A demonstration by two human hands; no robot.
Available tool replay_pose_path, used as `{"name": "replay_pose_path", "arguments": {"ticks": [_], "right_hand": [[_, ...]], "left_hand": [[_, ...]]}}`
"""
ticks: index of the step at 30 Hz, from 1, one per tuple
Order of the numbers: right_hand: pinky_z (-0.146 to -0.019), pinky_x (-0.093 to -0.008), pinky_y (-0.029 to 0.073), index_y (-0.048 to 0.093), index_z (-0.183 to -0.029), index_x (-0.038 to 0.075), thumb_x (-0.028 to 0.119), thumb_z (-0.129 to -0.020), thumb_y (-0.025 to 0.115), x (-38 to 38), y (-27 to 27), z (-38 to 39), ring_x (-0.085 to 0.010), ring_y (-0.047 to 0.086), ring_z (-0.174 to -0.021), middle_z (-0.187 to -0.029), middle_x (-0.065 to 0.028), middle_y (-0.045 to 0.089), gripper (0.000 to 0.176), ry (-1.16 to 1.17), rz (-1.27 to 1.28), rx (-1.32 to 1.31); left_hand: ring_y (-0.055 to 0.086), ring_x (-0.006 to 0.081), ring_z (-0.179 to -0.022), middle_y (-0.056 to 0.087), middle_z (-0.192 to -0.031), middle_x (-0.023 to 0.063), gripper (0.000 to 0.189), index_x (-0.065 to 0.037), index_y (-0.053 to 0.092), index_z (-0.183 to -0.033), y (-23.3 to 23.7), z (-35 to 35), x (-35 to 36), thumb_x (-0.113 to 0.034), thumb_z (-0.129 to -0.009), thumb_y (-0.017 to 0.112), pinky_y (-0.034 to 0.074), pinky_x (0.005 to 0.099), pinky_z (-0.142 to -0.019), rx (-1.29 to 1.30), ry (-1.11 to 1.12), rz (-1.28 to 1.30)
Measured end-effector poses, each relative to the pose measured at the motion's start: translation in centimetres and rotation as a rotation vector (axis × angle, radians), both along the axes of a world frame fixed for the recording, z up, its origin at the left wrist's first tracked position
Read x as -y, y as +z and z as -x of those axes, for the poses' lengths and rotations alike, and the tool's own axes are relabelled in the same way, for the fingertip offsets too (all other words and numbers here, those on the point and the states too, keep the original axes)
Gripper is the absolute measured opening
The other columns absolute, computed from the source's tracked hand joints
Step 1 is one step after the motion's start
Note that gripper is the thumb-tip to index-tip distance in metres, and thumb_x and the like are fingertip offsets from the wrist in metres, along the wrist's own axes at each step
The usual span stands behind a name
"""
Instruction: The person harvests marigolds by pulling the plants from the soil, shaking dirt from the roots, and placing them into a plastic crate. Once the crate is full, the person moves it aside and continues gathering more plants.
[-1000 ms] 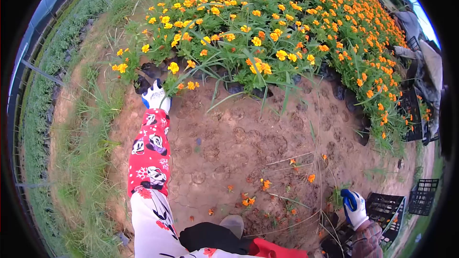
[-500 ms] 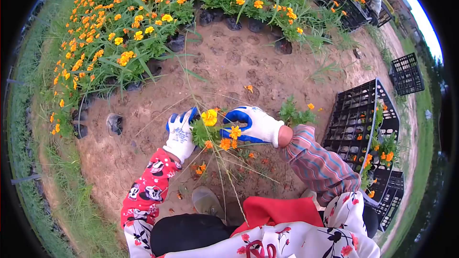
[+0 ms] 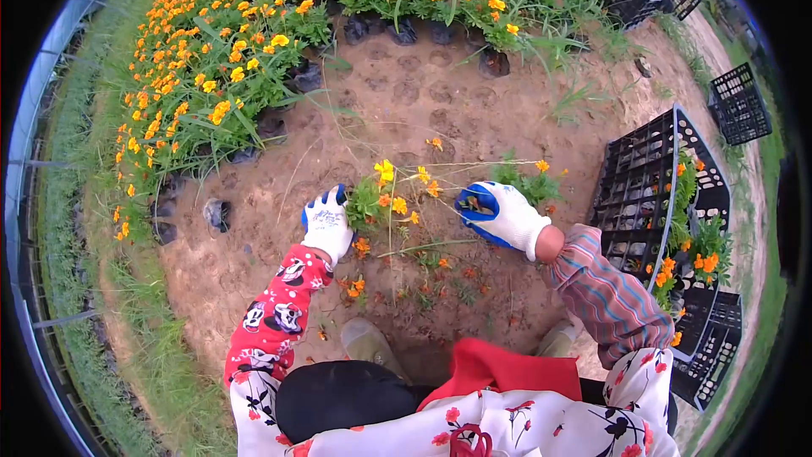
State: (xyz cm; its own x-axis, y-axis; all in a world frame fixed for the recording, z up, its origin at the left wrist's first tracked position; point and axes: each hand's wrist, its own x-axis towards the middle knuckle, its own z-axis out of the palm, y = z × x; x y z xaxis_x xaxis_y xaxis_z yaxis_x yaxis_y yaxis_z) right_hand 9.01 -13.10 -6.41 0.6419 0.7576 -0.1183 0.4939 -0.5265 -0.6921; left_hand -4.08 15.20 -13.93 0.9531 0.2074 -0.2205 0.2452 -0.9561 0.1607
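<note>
My left hand point(image 3: 328, 227), in a white glove with blue fingertips, is closed around the base of a marigold plant point(image 3: 365, 203). The plant's yellow and orange blooms point(image 3: 397, 204) lean to the right. Its root end is hidden by the glove. To the right, my right hand point(image 3: 505, 218), gloved alike, is curled with thumb and fingers nearly meeting around thin grass stalks point(image 3: 448, 213). Long pale stalks spread between the two hands, across the plant. Behind the right hand stands another small marigold point(image 3: 526, 184) on the soil.
Flowering marigolds point(image 3: 211, 76) in dark pots fill the far and left ground. A black crate point(image 3: 639, 186) with plants stands at the right, more crates beyond. One dark pot point(image 3: 216, 214) sits at left. Fallen orange blooms point(image 3: 353, 288) lie near my shoes point(image 3: 372, 345).
My right hand has moved right, away from the marigold, drawing stalks with it. The left hand keeps its hold on the plant. The head view has shifted slightly.
</note>
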Motion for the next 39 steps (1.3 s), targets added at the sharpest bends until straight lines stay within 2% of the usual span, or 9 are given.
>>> {"name": "replay_pose_path", "arguments": {"ticks": [4,11,26,28,29,30,31,33,39], "right_hand": [[-0.074,-0.0421,0.047,0.057,-0.098,0.009,0.035,-0.078,0.062,-3.2,0.3,3.3,-0.0351,0.06,-0.08,-0.083,-0.0168,0.062,0.033,0.152,0.148,-0.165],[-0.07,-0.0428,0.048,0.063,-0.086,0.007,0.051,-0.08,0.056,-6.9,-0.5,3.6,-0.0337,0.062,-0.077,-0.079,-0.0176,0.063,0.046,-0.058,0.223,-0.006],[-0.068,-0.0439,0.046,0.061,-0.077,0.008,0.03,-0.075,0.058,-5.5,1.2,4.8,-0.035,0.06,-0.076,-0.074,-0.0167,0.062,0.022,0.062,0.006,-0.147],[-0.071,-0.0426,0.047,0.061,-0.079,0.006,0.03,-0.073,0.061,-3.9,3.4,3.9,-0.0351,0.06,-0.078,-0.072,-0.017,0.061,0.024,0.017,-0.029,-0.103],[-0.074,-0.0422,0.047,0.059,-0.089,0.006,0.033,-0.071,0.064,-3.1,4.4,3.1,-0.0348,0.06,-0.083,-0.081,-0.0172,0.061,0.033,0.001,-0.007,-0.091],[-0.077,-0.0417,0.047,0.058,-0.1,0.005,0.036,-0.069,0.067,-2.3,5.2,2.2,-0.0346,0.06,-0.088,-0.089,-0.0174,0.062,0.044,0.004,0.005,-0.086],[-0.08,-0.0425,0.046,0.052,-0.111,0.005,0.04,-0.066,0.069,-1.4,5.7,1.3,-0.0348,0.056,-0.096,-0.101,-0.018,0.058,0.06,-0.039,0.022,0.003],[-0.091,-0.0461,0.04,0.034,-0.131,0.003,0.049,-0.058,0.075,0.1,7.5,0.0,-0.0356,0.043,-0.117,-0.127,-0.019,0.042,0.096,-0.07,0.025,0.013],[-0.096,-0.0458,0.038,0.036,-0.13,0.006,0.044,-0.051,0.079,8.6,14.9,-3.1,-0.0388,0.04,-0.117,-0.127,-0.0201,0.04,0.097,-0.255,-0.025,0.324]], "left_hand": [[0.048,0.0304,-0.109,0.046,-0.123,0.0124,0.053,-0.011,0.048,-0.123,0.1,-0.9,3.3,-0.03,-0.076,0.061,0.038,0.0433,-0.089,-0.064,0.192,0.084],[0.045,0.0315,-0.112,0.044,-0.127,0.0099,0.051,-0.016,0.049,-0.124,0.8,-1.6,6.0,-0.027,-0.076,0.058,0.034,0.0471,-0.092,0.007,-0.016,0.047],[0.056,0.0345,-0.093,0.059,-0.102,0.0157,0.037,-0.01,0.055,-0.11,-2.1,-1.7,3.5,-0.032,-0.081,0.055,0.043,0.0463,-0.079,0.106,0.037,0.137],[0.06,0.0245,-0.094,0.062,-0.104,0.0093,0.031,-0.007,0.057,-0.113,-6.8,-1.7,-1.5,-0.024,-0.087,0.054,0.048,0.0364,-0.078,0.218,0.358,0.957],[0.058,0.0168,-0.074,0.06,-0.094,0.0044,0.024,-0.008,0.059,-0.1,-6.6,-2.8,-2.4,-0.029,-0.09,0.051,0.047,0.0294,-0.062,0.062,0.629,1.455],[0.056,0.0149,-0.076,0.059,-0.092,0.0026,0.025,-0.007,0.058,-0.102,-6.7,-3.1,-3.0,-0.029,-0.092,0.049,0.046,0.0276,-0.066,0.066,0.372,1.477],[0.054,0.0129,-0.078,0.058,-0.09,0.0009,0.027,-0.006,0.058,-0.104,-3.6,-3.8,-1.7,-0.028,-0.094,0.047,0.045,0.0258,-0.07,0.088,0.122,1.504],[0.055,0.0151,-0.094,0.057,-0.108,0.0044,0.043,-0.003,0.044,-0.127,6.0,-4.9,4.1,-0.031,-0.095,0.044,0.045,0.0298,-0.081,0.08,0.233,1.398],[0.037,0.021,-0.127,0.035,-0.139,0.0101,0.05,-0.006,0.027,-0.14,21.3,-12.4,21.8,-0.032,-0.097,0.033,0.034,0.036,-0.102,-0.051,-0.325,1.695]]}}
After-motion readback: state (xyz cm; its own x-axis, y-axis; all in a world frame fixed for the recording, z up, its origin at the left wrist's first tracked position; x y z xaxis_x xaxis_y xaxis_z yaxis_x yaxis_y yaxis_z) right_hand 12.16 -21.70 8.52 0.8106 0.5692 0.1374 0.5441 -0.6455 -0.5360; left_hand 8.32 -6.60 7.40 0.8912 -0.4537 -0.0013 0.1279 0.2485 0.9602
